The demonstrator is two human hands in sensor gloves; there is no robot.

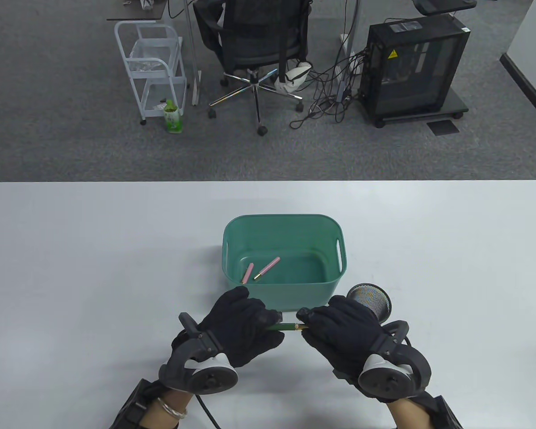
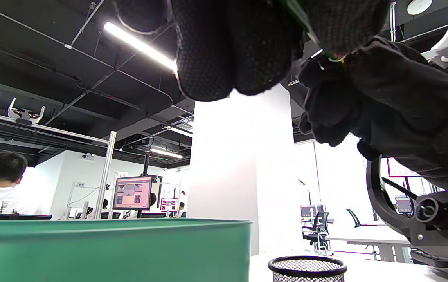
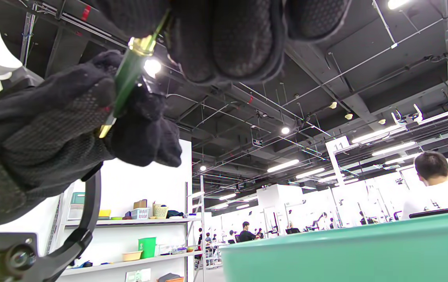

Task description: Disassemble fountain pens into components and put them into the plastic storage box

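Hands gripped one green pen: your left hand and right hand each curled fingers round an end. Disassembly was underway, I judge. Next you needed to twist it apart over the storage box.

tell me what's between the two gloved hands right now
A green fountain pen spans the gap, gripped at one end by the left hand and at the other by the right hand. The table view shows it best.

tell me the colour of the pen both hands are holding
Green with a gold band, clearest in the right wrist view: pen.
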